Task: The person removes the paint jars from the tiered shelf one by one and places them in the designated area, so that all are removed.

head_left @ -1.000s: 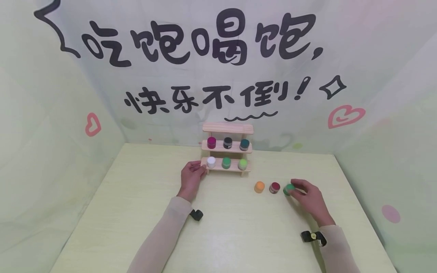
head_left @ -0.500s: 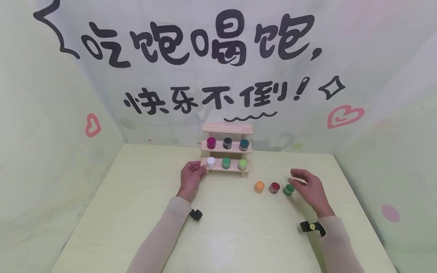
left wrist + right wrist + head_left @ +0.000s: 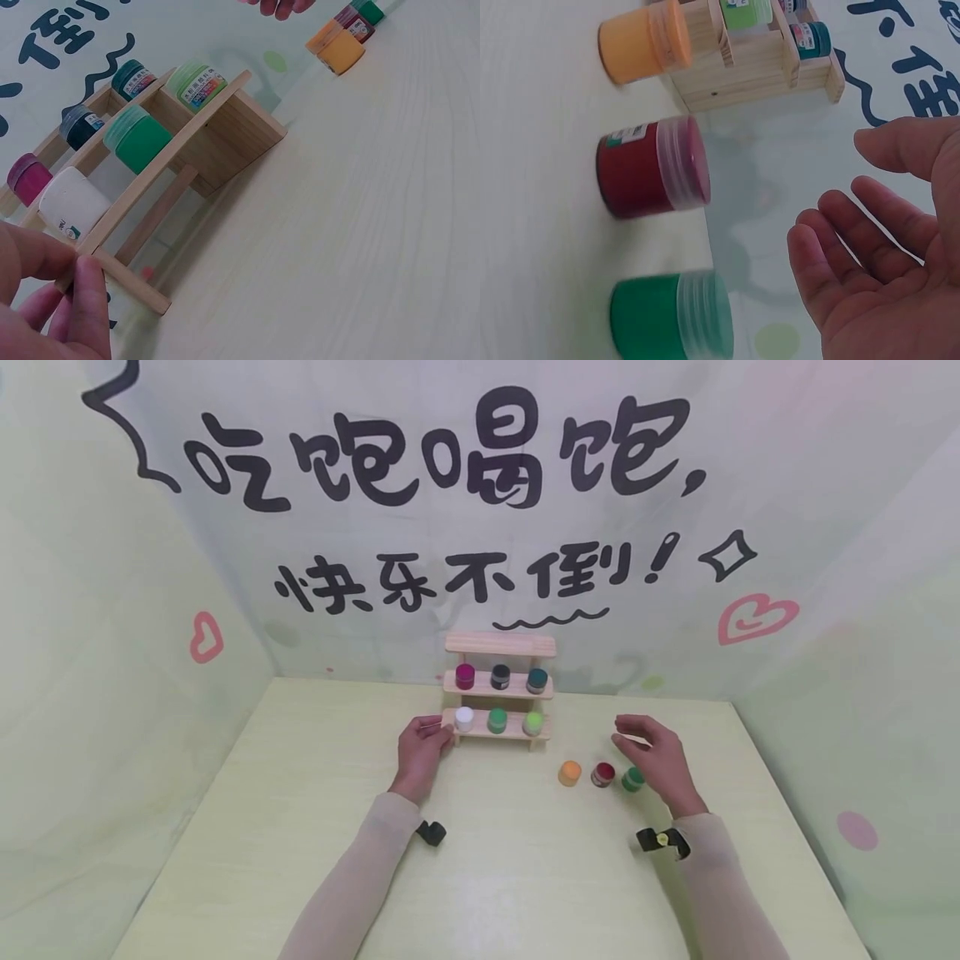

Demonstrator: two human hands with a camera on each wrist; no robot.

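A three-tier wooden rack stands at the back of the table. My left hand pinches the left end of its lowest shelf, thumb and fingers round the wood. That shelf holds a white jar, a green jar and a light green jar. On the middle shelf are a magenta jar, a dark jar and a teal jar. My right hand hovers empty, fingers apart, above and behind a dark red jar and a green jar.
An orange jar stands left of the dark red jar on the pale table, making a row of three in front and to the right of the rack. A printed cloth hangs behind the table.
My right hand has let go of the green jar at the right end of the row, risen and moved back and left. My left hand stays on the rack.
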